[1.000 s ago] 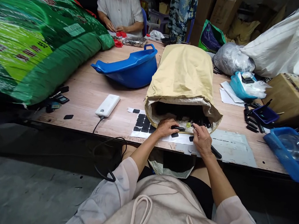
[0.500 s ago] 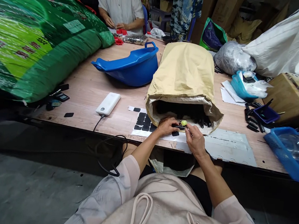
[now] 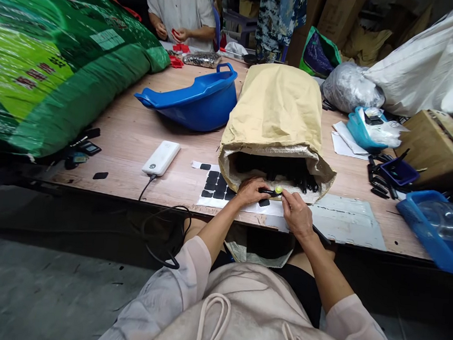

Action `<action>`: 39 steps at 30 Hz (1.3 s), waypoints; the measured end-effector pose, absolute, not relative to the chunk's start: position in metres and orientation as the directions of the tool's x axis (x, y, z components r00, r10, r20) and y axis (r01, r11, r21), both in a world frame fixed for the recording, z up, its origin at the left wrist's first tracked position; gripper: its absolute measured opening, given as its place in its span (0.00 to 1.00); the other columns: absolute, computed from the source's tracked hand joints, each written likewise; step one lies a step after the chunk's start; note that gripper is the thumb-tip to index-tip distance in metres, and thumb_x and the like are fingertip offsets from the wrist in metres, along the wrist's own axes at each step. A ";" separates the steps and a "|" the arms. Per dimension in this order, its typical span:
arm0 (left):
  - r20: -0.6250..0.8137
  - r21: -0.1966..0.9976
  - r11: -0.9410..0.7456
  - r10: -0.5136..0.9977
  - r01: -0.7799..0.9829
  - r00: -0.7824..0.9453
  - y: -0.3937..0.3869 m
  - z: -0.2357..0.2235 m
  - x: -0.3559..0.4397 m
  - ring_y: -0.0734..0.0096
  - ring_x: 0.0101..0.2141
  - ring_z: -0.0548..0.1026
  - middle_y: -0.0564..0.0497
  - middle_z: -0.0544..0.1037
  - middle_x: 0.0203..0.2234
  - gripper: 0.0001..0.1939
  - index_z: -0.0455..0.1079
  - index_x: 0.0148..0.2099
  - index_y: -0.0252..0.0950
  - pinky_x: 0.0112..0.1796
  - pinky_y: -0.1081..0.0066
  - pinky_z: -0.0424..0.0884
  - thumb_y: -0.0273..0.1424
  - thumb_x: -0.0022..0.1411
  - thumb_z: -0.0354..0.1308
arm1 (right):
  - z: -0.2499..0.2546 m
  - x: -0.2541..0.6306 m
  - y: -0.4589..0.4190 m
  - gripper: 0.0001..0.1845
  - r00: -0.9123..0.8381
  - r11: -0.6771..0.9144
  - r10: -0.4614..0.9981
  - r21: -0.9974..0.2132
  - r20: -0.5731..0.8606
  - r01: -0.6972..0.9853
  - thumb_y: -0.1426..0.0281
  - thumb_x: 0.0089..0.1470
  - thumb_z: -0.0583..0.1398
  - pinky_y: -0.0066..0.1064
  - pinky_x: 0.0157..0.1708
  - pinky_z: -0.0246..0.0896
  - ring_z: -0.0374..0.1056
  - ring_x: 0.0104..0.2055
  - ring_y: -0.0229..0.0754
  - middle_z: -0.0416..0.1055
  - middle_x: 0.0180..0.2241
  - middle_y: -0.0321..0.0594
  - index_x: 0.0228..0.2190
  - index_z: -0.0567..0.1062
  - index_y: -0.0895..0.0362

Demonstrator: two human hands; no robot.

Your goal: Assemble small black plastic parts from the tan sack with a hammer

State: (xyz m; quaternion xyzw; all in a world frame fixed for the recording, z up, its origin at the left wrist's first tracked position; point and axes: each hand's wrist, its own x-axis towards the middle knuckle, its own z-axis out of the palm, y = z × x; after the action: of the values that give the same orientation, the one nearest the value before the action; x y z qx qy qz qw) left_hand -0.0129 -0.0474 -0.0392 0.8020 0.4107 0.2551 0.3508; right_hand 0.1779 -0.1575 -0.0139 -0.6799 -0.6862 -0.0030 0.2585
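My left hand [image 3: 253, 190] pinches a small black elongated piece [image 3: 268, 191] at the mouth of the tan sack [image 3: 277, 108]. A yellow-green round bit [image 3: 278, 190] shows at the piece's right end. Closed fingers of my right hand [image 3: 298, 213] meet it from the right. From behind my right wrist sticks out a thin dark handle [image 3: 321, 235], in line with those fingers; its exact kind is hidden. Many black parts [image 3: 308, 181] lie inside the sack. Under my left forearm is a white sheet with black rounded-square stickers [image 3: 213, 182]; one loose sticker [image 3: 264, 202] lies below the piece.
A white power bank [image 3: 161, 158] with a black cable and a blue basin [image 3: 193, 101] sit to the left. A large green bag [image 3: 80, 67] fills the far left. Blue tray [image 3: 413, 207], purple box [image 3: 398, 172] and carton [image 3: 442, 152] stand right. A person [image 3: 180, 12] works opposite.
The yellow-green bit now sits lower against the black piece's end. My right hand has shifted slightly right and down, and more of the dark handle shows. The person opposite now holds something red.
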 end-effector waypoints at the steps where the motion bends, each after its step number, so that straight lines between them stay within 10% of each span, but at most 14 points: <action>1: 0.118 0.773 -0.414 0.838 0.480 0.533 -0.047 -0.039 -0.013 0.64 0.42 0.78 0.51 0.81 0.36 0.09 0.85 0.43 0.40 0.46 0.68 0.72 0.30 0.57 0.71 | -0.015 0.179 -0.157 0.21 0.062 0.072 0.932 -0.352 0.356 0.933 0.63 0.70 0.53 0.30 0.34 0.61 0.70 0.38 0.42 0.75 0.38 0.40 0.57 0.78 0.47; 18: 0.124 0.735 -0.455 0.819 0.503 0.559 -0.050 -0.033 -0.015 0.62 0.44 0.77 0.50 0.81 0.38 0.09 0.84 0.43 0.41 0.48 0.68 0.71 0.34 0.58 0.71 | -0.050 0.218 -0.134 0.17 -0.042 0.078 0.882 -0.056 0.469 0.995 0.65 0.68 0.54 0.35 0.40 0.53 0.62 0.39 0.46 0.73 0.36 0.44 0.51 0.80 0.52; 39: 0.280 0.665 -0.574 0.784 0.477 0.554 -0.070 -0.029 -0.019 0.61 0.43 0.76 0.47 0.80 0.39 0.13 0.77 0.46 0.37 0.47 0.64 0.70 0.39 0.73 0.55 | -0.054 0.216 -0.133 0.13 -0.019 0.065 0.855 -0.071 0.518 0.995 0.66 0.67 0.57 0.35 0.41 0.54 0.63 0.40 0.46 0.73 0.37 0.43 0.44 0.80 0.55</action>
State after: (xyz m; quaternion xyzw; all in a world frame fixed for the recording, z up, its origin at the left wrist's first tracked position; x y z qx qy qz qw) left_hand -0.0189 -0.0697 -0.0292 0.8398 0.3754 0.2864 0.2681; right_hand 0.2162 -0.1326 -0.0536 -0.6648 -0.6959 -0.1593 0.2199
